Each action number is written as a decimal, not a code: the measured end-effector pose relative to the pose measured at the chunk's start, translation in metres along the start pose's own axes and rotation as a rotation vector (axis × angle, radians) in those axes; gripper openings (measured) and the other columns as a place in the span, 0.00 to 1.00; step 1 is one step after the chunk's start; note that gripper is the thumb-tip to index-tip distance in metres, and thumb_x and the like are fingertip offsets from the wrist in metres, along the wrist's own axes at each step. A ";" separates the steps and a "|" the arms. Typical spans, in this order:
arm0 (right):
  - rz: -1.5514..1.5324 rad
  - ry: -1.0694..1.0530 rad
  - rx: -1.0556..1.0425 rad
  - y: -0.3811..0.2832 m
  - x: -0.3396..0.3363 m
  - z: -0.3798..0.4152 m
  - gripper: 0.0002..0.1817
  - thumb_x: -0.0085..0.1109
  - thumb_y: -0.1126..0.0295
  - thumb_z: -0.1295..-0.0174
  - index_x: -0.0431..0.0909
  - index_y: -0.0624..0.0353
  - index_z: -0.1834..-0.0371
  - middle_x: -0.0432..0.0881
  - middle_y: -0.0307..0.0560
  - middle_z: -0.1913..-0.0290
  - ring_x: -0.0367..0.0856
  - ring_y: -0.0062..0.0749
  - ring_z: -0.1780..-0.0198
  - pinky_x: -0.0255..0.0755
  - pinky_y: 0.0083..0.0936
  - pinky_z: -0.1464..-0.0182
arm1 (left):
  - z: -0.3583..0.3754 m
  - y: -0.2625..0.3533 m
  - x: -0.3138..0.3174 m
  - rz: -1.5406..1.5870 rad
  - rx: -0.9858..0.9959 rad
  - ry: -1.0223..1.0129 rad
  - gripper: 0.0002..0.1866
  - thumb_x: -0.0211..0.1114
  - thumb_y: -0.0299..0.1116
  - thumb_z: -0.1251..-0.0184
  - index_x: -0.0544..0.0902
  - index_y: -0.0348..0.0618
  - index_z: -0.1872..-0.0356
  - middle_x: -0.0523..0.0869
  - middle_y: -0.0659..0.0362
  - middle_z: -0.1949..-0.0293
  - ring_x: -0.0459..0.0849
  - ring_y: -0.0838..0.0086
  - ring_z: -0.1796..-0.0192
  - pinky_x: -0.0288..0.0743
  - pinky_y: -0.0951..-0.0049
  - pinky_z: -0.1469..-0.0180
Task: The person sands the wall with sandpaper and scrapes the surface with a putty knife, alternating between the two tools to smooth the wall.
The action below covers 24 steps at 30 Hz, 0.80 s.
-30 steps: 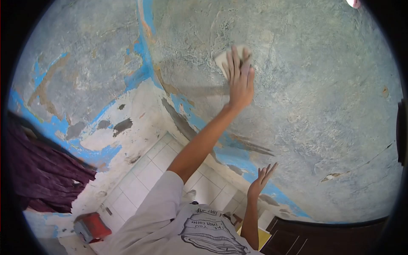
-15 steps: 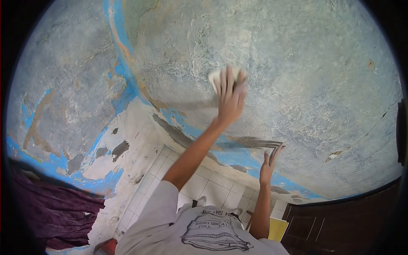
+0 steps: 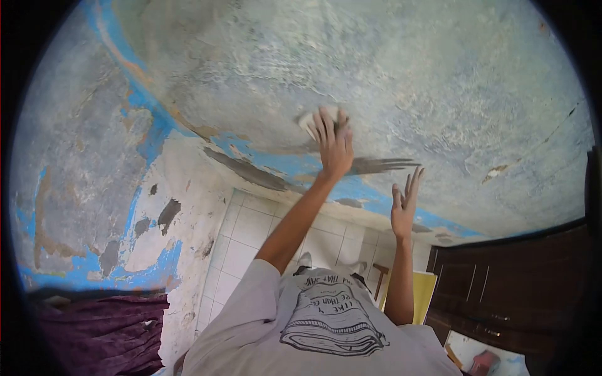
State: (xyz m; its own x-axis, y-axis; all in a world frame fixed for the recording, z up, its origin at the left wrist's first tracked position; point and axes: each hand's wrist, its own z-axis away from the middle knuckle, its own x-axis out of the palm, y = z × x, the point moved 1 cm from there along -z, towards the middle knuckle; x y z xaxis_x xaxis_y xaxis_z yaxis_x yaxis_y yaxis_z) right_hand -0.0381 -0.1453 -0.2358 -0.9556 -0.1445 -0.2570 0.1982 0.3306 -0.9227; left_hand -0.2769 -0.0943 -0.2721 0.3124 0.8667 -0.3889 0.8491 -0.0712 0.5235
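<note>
My left hand presses a pale, cream-coloured pad flat against the grey, rough-plastered wall. Its fingers lie over the pad, and a corner of it sticks out past them on the left. Lower and to the right, my right hand is held up at the same wall with its fingers spread and nothing in it. Fingertips are right at the plaster, and a dark finger-shaped shadow stretches leftward from them.
Peeling blue paint runs along the lower wall and up the corner. A purple cloth hangs at lower left. Below are white floor tiles; dark wooden cabinets stand at right, near a yellow panel.
The view has shifted. My left hand with the pad has moved down the wall, closer to the blue band. My right hand remains raised at the wall, fingers spread.
</note>
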 end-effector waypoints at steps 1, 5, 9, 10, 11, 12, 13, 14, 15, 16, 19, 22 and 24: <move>0.016 0.025 0.009 0.004 -0.010 0.006 0.39 0.50 0.67 0.18 0.40 0.49 0.11 0.31 0.51 0.10 0.44 0.55 0.13 0.58 0.51 0.19 | -0.025 0.012 -0.010 -0.019 0.055 0.029 0.27 0.49 0.43 0.15 0.72 0.44 0.23 0.41 0.34 0.15 0.37 0.31 0.15 0.27 0.24 0.22; 0.057 0.102 0.005 0.028 -0.045 0.014 0.39 0.50 0.65 0.18 0.40 0.51 0.11 0.36 0.53 0.11 0.44 0.53 0.13 0.60 0.53 0.20 | -0.148 0.072 -0.055 -0.091 0.293 0.191 0.23 0.50 0.43 0.15 0.76 0.43 0.28 0.42 0.37 0.15 0.37 0.34 0.15 0.25 0.24 0.23; 0.022 0.111 0.085 0.035 -0.059 0.020 0.40 0.51 0.64 0.18 0.39 0.51 0.11 0.36 0.54 0.11 0.44 0.54 0.13 0.60 0.54 0.20 | -0.164 0.098 -0.053 -0.050 0.333 0.234 0.21 0.51 0.42 0.15 0.82 0.43 0.35 0.44 0.38 0.15 0.38 0.34 0.15 0.25 0.24 0.22; -0.008 0.105 0.106 0.034 -0.062 0.020 0.40 0.51 0.63 0.18 0.39 0.51 0.11 0.36 0.54 0.11 0.44 0.54 0.13 0.60 0.54 0.20 | -0.153 0.100 -0.047 -0.010 0.318 0.218 0.23 0.47 0.43 0.13 0.80 0.43 0.31 0.43 0.37 0.15 0.36 0.35 0.15 0.23 0.25 0.23; -0.009 0.097 0.108 0.034 -0.068 0.021 0.40 0.51 0.63 0.18 0.39 0.51 0.11 0.36 0.54 0.11 0.44 0.54 0.13 0.60 0.54 0.20 | -0.128 0.095 -0.035 0.017 0.241 0.187 0.24 0.46 0.43 0.13 0.79 0.41 0.30 0.42 0.35 0.15 0.34 0.34 0.15 0.23 0.25 0.22; -0.010 0.092 0.107 0.035 -0.074 0.021 0.40 0.51 0.63 0.18 0.39 0.51 0.11 0.36 0.54 0.11 0.44 0.55 0.13 0.59 0.55 0.20 | -0.092 0.086 -0.016 0.046 0.167 0.156 0.24 0.46 0.43 0.13 0.78 0.39 0.30 0.41 0.34 0.15 0.33 0.34 0.15 0.23 0.26 0.22; -0.012 0.091 0.104 0.036 -0.081 0.019 0.40 0.51 0.63 0.18 0.39 0.51 0.11 0.36 0.53 0.11 0.44 0.55 0.13 0.59 0.55 0.20 | -0.052 0.081 0.006 0.084 0.069 0.127 0.25 0.45 0.43 0.12 0.76 0.36 0.29 0.38 0.32 0.16 0.31 0.33 0.15 0.23 0.26 0.22; -0.006 0.091 0.094 0.041 -0.089 0.019 0.40 0.51 0.63 0.18 0.39 0.51 0.11 0.36 0.53 0.11 0.44 0.55 0.13 0.59 0.55 0.20 | -0.011 0.079 0.028 0.124 -0.030 0.096 0.27 0.44 0.43 0.12 0.75 0.34 0.27 0.36 0.30 0.16 0.30 0.32 0.15 0.23 0.27 0.22; 0.003 0.090 0.087 0.049 -0.099 0.019 0.40 0.51 0.63 0.18 0.38 0.51 0.11 0.36 0.53 0.11 0.43 0.55 0.13 0.59 0.56 0.20 | 0.031 0.077 0.048 0.116 -0.023 0.012 0.28 0.44 0.43 0.12 0.72 0.32 0.26 0.34 0.29 0.17 0.28 0.31 0.16 0.22 0.26 0.22; 0.014 0.087 0.076 0.055 -0.111 0.016 0.40 0.50 0.63 0.18 0.38 0.51 0.11 0.36 0.52 0.10 0.43 0.55 0.13 0.59 0.56 0.20 | 0.057 0.080 0.064 0.110 -0.017 -0.069 0.29 0.43 0.43 0.12 0.70 0.30 0.24 0.33 0.28 0.17 0.27 0.31 0.16 0.21 0.26 0.23; 0.166 0.114 -0.016 0.040 -0.148 0.007 0.40 0.50 0.64 0.18 0.37 0.52 0.11 0.36 0.52 0.10 0.41 0.55 0.12 0.58 0.55 0.20 | 0.054 0.119 0.083 0.082 -0.027 -0.083 0.29 0.42 0.43 0.12 0.69 0.30 0.24 0.32 0.27 0.17 0.25 0.30 0.16 0.19 0.25 0.23; 0.221 0.253 -0.153 0.043 -0.190 -0.005 0.42 0.50 0.64 0.18 0.35 0.53 0.11 0.35 0.54 0.11 0.40 0.55 0.12 0.57 0.54 0.20 | -0.023 0.176 0.064 0.125 0.150 0.042 0.25 0.45 0.41 0.13 0.81 0.34 0.33 0.35 0.31 0.16 0.28 0.32 0.15 0.18 0.25 0.24; 0.176 0.375 -0.122 0.054 -0.210 -0.015 0.43 0.51 0.64 0.18 0.34 0.54 0.11 0.34 0.56 0.11 0.38 0.55 0.12 0.56 0.54 0.20 | -0.073 0.215 0.044 0.118 0.284 0.101 0.23 0.48 0.41 0.14 0.83 0.38 0.35 0.39 0.33 0.15 0.32 0.32 0.15 0.19 0.24 0.23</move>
State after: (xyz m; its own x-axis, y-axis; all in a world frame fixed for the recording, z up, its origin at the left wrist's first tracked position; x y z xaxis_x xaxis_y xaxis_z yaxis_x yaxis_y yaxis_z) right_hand 0.1698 -0.0831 -0.2270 -0.9273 0.2650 -0.2642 0.3590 0.4311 -0.8278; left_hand -0.1114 -0.0357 -0.1213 0.3842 0.8879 -0.2529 0.8987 -0.2968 0.3229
